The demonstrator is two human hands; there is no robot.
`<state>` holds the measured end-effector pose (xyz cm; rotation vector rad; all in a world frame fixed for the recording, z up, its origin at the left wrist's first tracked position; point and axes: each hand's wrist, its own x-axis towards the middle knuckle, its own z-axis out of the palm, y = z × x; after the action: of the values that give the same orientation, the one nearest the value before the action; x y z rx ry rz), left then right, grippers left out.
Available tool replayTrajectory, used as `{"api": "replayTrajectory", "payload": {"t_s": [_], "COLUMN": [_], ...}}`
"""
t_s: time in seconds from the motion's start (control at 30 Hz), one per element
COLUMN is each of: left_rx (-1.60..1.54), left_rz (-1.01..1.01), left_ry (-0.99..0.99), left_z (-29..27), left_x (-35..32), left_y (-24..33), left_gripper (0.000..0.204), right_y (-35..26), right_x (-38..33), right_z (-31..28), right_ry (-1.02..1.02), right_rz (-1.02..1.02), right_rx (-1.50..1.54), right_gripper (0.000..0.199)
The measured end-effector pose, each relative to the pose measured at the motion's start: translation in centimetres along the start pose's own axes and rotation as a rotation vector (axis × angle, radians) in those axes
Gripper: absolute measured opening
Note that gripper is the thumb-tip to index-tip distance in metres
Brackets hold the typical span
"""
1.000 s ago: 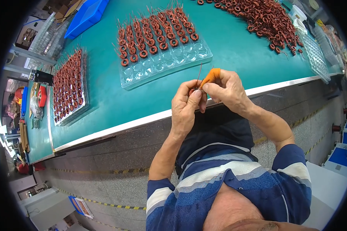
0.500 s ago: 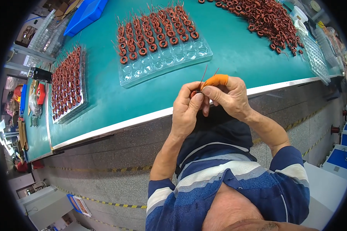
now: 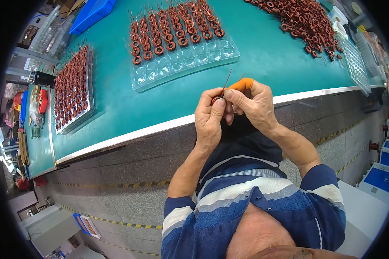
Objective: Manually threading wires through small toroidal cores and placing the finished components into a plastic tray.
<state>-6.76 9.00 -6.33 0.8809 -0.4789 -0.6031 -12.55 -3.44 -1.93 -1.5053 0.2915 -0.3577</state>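
Note:
My left hand point(image 3: 208, 116) pinches a small copper-wound toroid coil point(image 3: 215, 100) between thumb and fingers, just off the table's front edge. Two wire leads stick up from the coil. Against it, my right hand point(image 3: 254, 103) closes thumb and forefinger on the wire side; an orange finger cot point(image 3: 245, 84) covers that forefinger. Beyond the hands, a clear plastic tray point(image 3: 188, 67) holds rows of similar coils with leads upward, and its nearest pockets hold none. At the far right lies a heap of loose coils point(image 3: 304, 23).
On the left of the green table point(image 3: 112, 116) sits a second tray of coils point(image 3: 72, 88). A blue bin point(image 3: 90, 16) stands at the far left. Clear trays point(image 3: 353, 64) are at the right end. A white edge strip point(image 3: 160, 128) runs along the table front.
Both hands stay together on the coil, with the right fingers shifting slightly at the wires. The view has moved a little, so the table things sit slightly differently.

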Motion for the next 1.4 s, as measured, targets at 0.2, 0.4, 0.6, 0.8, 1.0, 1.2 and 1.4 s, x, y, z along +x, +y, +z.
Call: {"api": "replayTrajectory", "payload": {"t_s": [0.2, 0.4, 0.6, 0.8, 1.0, 1.2, 1.4], "left_rx": [-0.004, -0.013, 0.067, 0.092, 0.232, 0.207, 0.205], "left_rz": [0.004, -0.012, 0.009, -0.008, 0.013, -0.032, -0.039], "left_ry": [0.033, 0.042, 0.007, -0.034, -0.043, 0.043, 0.032], "left_z": [0.0, -0.1, -0.2, -0.2, -0.5, 0.2, 0.0], "left_x": [0.6, 0.5, 0.4, 0.3, 0.1, 0.4, 0.6], "left_y": [0.2, 0.7, 0.9, 0.8, 0.8, 0.9, 0.9], "left_gripper": [0.033, 0.037, 0.036, 0.028, 0.022, 0.036, 0.043], "right_y": [0.7, 0.5, 0.4, 0.6, -1.8, 0.1, 0.2], "right_x": [0.2, 0.9, 0.0, 1.2, 1.8, 0.5, 0.8], "right_z": [-1.2, -1.1, -1.0, -1.1, -1.5, -1.2, -0.8], "right_ry": [0.196, 0.036, 0.154, 0.081, -0.025, 0.157, 0.06], "right_rz": [-0.02, 0.124, -0.034, 0.05, 0.122, -0.162, -0.31], "right_rx": [0.108, 0.103, -0.102, 0.093, -0.279, -0.177, -0.229], "right_gripper": [0.035, 0.038, 0.041, 0.036, 0.029, 0.036, 0.037]}}
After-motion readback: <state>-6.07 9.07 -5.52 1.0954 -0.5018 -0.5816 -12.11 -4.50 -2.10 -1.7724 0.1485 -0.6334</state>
